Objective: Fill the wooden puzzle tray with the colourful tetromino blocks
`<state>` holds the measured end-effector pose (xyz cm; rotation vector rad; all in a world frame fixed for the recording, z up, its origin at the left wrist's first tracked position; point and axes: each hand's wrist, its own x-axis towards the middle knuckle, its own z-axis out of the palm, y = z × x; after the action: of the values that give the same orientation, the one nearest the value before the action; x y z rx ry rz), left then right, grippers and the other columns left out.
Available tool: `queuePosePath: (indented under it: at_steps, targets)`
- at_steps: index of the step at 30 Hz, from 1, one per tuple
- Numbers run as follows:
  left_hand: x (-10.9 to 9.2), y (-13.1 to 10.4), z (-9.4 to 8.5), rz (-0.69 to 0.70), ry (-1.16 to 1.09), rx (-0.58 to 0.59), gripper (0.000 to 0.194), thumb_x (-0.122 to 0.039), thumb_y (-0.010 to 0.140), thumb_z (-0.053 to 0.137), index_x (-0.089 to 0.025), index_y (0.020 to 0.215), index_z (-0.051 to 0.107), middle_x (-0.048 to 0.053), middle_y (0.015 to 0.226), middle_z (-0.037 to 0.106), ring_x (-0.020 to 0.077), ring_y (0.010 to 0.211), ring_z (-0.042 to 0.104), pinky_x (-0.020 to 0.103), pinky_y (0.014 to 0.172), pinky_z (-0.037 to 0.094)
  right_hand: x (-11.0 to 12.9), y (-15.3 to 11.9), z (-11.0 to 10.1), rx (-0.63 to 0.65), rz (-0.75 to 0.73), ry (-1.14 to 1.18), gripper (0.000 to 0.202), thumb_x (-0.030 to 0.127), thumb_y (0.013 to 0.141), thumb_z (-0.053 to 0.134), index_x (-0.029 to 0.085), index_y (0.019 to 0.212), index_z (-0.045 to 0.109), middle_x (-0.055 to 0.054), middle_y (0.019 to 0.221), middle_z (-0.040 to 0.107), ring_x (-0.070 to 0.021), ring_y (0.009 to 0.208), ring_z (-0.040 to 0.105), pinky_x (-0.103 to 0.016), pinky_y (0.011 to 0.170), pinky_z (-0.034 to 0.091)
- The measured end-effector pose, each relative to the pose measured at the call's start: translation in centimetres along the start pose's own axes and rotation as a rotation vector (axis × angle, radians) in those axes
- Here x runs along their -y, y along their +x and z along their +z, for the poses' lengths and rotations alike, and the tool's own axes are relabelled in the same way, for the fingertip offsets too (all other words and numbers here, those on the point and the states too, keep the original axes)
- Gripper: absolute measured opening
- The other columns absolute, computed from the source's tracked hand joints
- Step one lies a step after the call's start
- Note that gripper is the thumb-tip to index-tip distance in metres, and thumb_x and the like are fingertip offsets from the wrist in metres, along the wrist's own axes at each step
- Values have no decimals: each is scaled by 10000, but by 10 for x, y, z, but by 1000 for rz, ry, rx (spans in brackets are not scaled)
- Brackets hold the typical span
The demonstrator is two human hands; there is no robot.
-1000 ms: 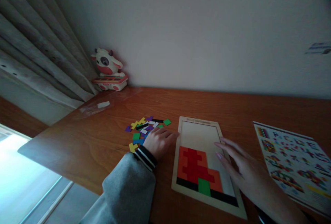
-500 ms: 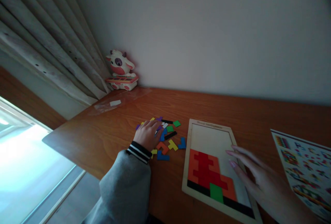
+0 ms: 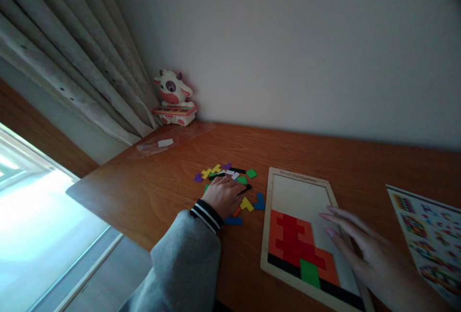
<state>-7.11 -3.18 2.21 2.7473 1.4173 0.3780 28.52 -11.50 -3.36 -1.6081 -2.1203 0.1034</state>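
My left hand, in a grey sleeve with a striped cuff, lies palm down over a spread of flat puzzle pieces. Its fingers look extended; the fingertips beside a black bar piece are hard to make out. Yellow, blue and green pieces lie around it. To the right is a wooden puzzle board, its lower part filled with red, orange, black and green pieces. My right hand hovers over or rests on the board's right edge, fingers apart, holding nothing.
A printed pattern sheet lies at the far right. In the back left corner sits a cow toy with a keyboard, near clear plastic film with a white label. The table's left edge faces a bright window.
The view has shifted slightly. My left hand has moved right and a little nearer over the pieces, uncovering yellow and black ones at the back left. My right hand stays by the board.
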Motion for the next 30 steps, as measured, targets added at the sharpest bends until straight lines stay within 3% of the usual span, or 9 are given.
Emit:
queuePosePath:
  at_steps: [4, 9, 21, 26, 30]
  targets:
    - [-12, 9, 3, -16, 39, 45, 235, -190, 940, 537, -218, 1085, 721, 63, 970, 756, 246, 956, 694, 391, 884, 523, 0, 0, -3, 16, 9, 1, 455, 523, 978, 402, 246, 1234, 655, -104, 1348, 628, -301, 1188, 641, -529, 999, 538]
    - [-10, 11, 5, -84, 0, 80, 253, -182, 912, 577, -218, 1128, 703, 67, 1000, 754, 253, 967, 699, 388, 881, 529, 1, -1, -3, -3, 9, 19, 445, 518, 979, 408, 249, 1226, 661, -103, 1341, 632, -301, 1200, 633, -533, 1011, 528]
    - [-15, 16, 8, -139, -92, 34, 380, -88, 797, 594, -214, 1147, 673, 58, 1061, 718, 246, 977, 681, 359, 876, 548, 11, 3, -10, -16, 23, 42, 411, 485, 976, 428, 256, 1203, 682, -103, 1339, 633, -296, 1185, 643, -515, 1003, 535]
    - [-10, 18, 12, -89, -163, -53, 387, -32, 767, 618, -218, 1098, 693, 47, 1058, 712, 219, 978, 685, 331, 877, 558, 22, 6, -19, -35, 49, 77, 392, 459, 972, 435, 246, 1158, 706, -110, 1302, 655, -292, 1167, 652, -507, 1006, 533]
    - [-20, 20, 10, -5, -273, -207, 279, -46, 813, 630, -200, 1034, 704, 47, 989, 723, 193, 900, 698, 302, 810, 575, 37, 10, -28, -16, 64, 196, 349, 436, 968, 474, 258, 1179, 688, -95, 1298, 664, -267, 1187, 642, -478, 1026, 522]
